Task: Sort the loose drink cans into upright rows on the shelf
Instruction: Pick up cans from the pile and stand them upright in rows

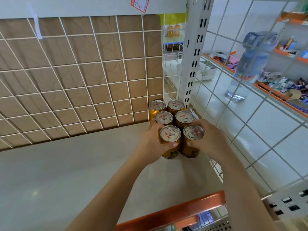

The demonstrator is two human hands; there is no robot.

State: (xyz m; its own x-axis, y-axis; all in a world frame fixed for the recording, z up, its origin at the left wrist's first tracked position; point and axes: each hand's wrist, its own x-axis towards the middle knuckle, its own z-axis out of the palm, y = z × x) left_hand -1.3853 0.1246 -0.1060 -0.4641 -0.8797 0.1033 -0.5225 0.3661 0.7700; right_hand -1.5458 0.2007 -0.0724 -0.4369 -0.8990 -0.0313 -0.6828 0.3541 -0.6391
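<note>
Item 1. Drink cans [174, 117], gold, six in number: being displayed upright in two rows of three, close together, at the rear right corner of the shelf [66, 172]. Silver tops with pull tabs are being shown to the camera.

Item 2. Front left can [170, 135]: being gripped by the left hand [153, 142], fingers curled round the far side and the thumb being pressed across the near side.

Item 3. Front right can [193, 132]: being gripped by the right hand [210, 139], fingers wrapped over the far side and the thumb being laid on the near side. Whether the two front cans are being rested on the shelf or held just clear of it cannot be told.

Item 4. Wire back panel [75, 84], white grid: being backed by a brown cardboard sheet [55, 52].

Item 5. Slotted upright post [195, 47], white: being seen just behind the rear right can.

Item 6. Wire side panel [240, 90]: being seen to the right of the cans; a blue water bottle [253, 64] is being viewed through it.

Item 7. Orange edge strip [175, 209]: being seen at the near front, beneath the forearms.

Item 8. Red tag [140, 3]: being displayed on the rail above.
</note>
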